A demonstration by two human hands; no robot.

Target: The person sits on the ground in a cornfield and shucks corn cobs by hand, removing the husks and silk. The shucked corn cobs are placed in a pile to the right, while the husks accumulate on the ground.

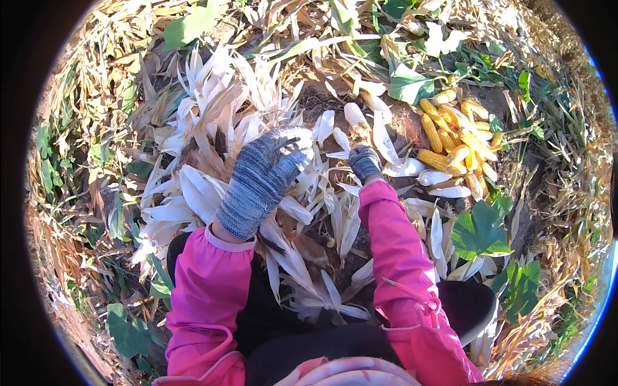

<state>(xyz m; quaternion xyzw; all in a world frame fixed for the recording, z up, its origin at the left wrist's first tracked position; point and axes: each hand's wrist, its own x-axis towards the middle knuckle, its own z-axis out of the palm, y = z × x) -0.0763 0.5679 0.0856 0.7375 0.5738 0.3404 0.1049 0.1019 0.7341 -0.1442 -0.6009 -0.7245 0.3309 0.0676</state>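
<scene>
Both hands wear grey knitted gloves below pink sleeves. My left hand [268, 178] is over pale corn husks [203, 193], its fingers bent and partly washed out by sunlight; whether it holds something is unclear. To its right, my right hand [364, 163] is curled beside loose husks, and its fingertips are hidden, so a grip cannot be made out. Just above it, a corn ear in its husk [356, 116] lies on the soil. A pile of husked yellow corn cobs [449, 140] lies to the right of my right hand.
Dry stalks and leaves [87, 193] cover the ground at the left. A broad green leaf [410, 85] lies near the top of the cob pile, and more green leaves [478, 231] grow below it. My dark-clothed knee [466, 309] is at the lower right.
</scene>
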